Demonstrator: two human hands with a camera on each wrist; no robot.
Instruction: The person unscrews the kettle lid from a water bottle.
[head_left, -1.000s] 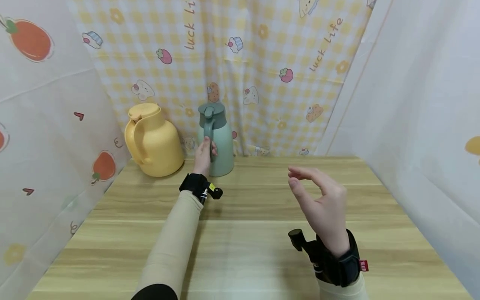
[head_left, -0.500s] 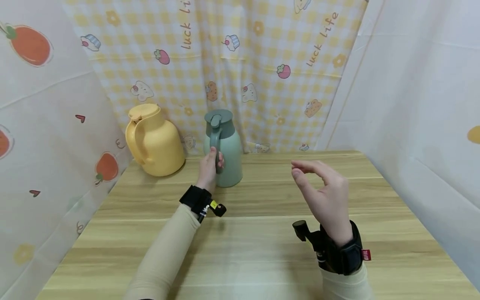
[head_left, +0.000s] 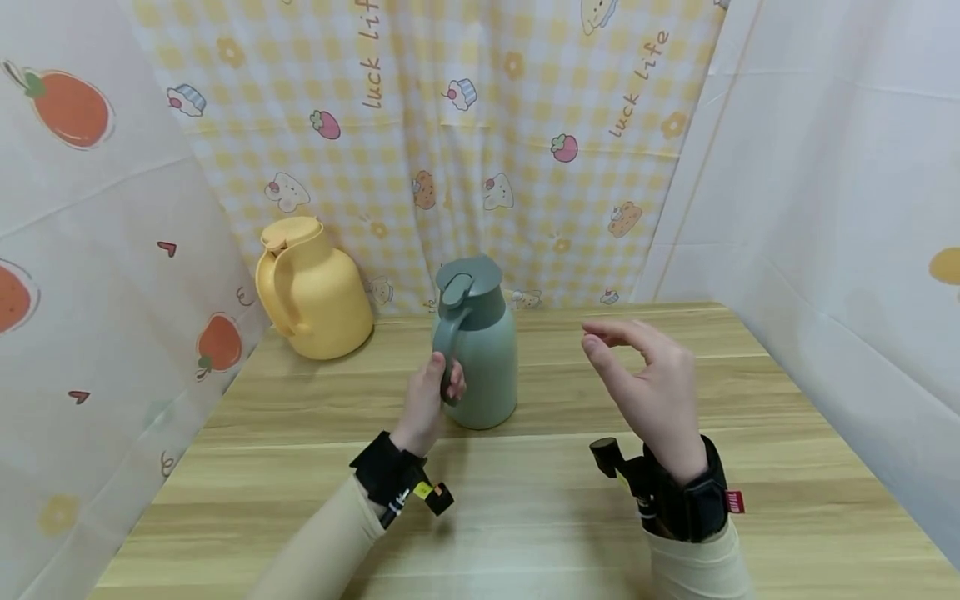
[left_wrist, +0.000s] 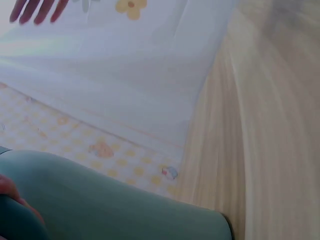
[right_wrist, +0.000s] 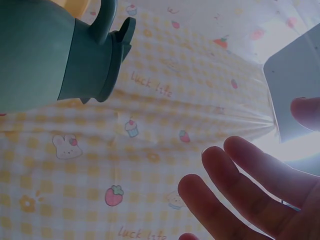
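Observation:
My left hand (head_left: 426,402) grips the dark green handle of a pale green thermos jug (head_left: 486,367), which stands upright over the middle of the table with its lid down. In the left wrist view the body of the jug (left_wrist: 110,200) fills the bottom, and only a bit of the fingers shows at the edge. My right hand (head_left: 651,387) hovers to the right of the jug, holding nothing, its fingers gently bent and apart from the thumb. The right wrist view shows its spread fingers (right_wrist: 250,185), with the jug's lid and spout at upper left.
A yellow thermos jug (head_left: 322,292) stands at the back left of the wooden table (head_left: 510,517), its handle turned left. Behind hangs a yellow checked curtain (head_left: 540,200); white printed cloth (head_left: 840,208) closes in both sides.
The green jug has come forward and a little right from near the back curtain, with my left hand on its handle throughout. My right hand has barely moved; the yellow jug stays put.

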